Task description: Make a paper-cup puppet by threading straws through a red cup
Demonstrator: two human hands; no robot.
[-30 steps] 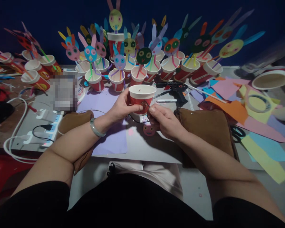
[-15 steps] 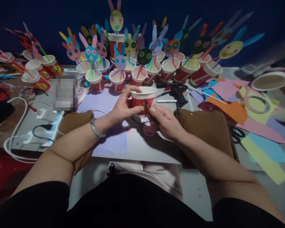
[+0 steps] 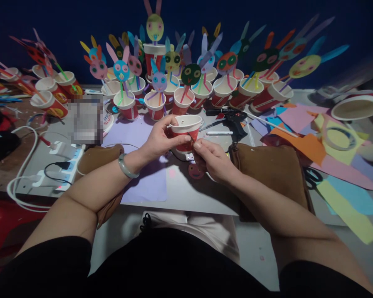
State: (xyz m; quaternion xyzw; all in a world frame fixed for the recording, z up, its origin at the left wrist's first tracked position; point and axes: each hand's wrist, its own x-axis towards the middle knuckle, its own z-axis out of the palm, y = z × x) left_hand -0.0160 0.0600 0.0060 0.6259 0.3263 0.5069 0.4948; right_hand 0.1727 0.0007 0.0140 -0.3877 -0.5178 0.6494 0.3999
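A red-and-white paper cup [image 3: 190, 124] stands above the table, its open mouth facing up. My left hand [image 3: 161, 138] grips it from the left, with the thumb across the front and fingers at the rim. At the cup's front, my right hand [image 3: 213, 159] pinches a small, thin, dark piece [image 3: 192, 138] against the red wall; its kind is hard to make out. Below the hands lies a pink paper face [image 3: 195, 171], partly covered by the right hand. Purple paper [image 3: 146, 182] spreads under my left wrist.
Several cups with paper rabbit heads [image 3: 191, 74] line the back. Behind the cup lie a black glue gun [image 3: 234, 124] and a white pen [image 3: 219, 133]. Brown cushions [image 3: 270, 178] flank my arms. Coloured paper [image 3: 313, 145], tape [image 3: 340, 138] and scissors [image 3: 312, 177] are right; a power strip [image 3: 69, 167] is left.
The cup has tipped slightly and shows more of its inside. My right fingers have shifted a little at its front. The whole view has moved slightly.
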